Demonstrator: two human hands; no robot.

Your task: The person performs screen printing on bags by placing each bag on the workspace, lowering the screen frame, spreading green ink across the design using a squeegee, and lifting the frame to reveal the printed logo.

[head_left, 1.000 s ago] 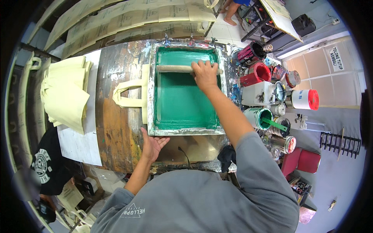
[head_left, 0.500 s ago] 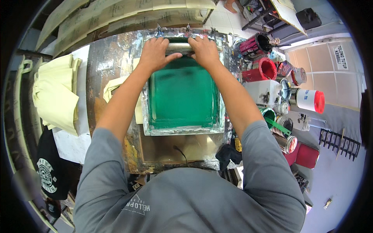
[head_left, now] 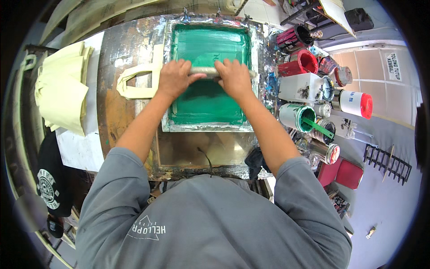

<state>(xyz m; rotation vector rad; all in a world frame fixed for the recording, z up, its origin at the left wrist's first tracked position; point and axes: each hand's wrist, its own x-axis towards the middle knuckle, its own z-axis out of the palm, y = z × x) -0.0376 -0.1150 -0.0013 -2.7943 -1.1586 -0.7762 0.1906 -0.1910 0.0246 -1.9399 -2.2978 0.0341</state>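
Both hands grip a squeegee (head_left: 205, 71) that lies crosswise over a screen-printing frame (head_left: 204, 128). My left hand (head_left: 176, 78) is closed around its left part, and my right hand (head_left: 234, 78) around the right part. The blade's lower edge is hidden. Dark green ink (head_left: 204, 110) covers the mesh on my side of the squeegee; beyond it the mesh is a lighter green with a faint dark mark. From under the frame's left side sticks out a pale yellow tote bag (head_left: 130, 93), its handle loop lying on the stained worktable (head_left: 117, 62).
At the left lies a stack of pale yellow bags (head_left: 62, 87) on a white board (head_left: 83, 150). Along the right stand several ink containers, among them a red can (head_left: 298, 62) and a green can (head_left: 291, 116) with a green stick (head_left: 320, 127). A black cloth (head_left: 255, 160) hangs at the near edge.
Both hands have drawn the squeegee from the frame's far end toward me, to about its middle. Lighter green mesh now shows behind it. The whole view has also shifted a little.
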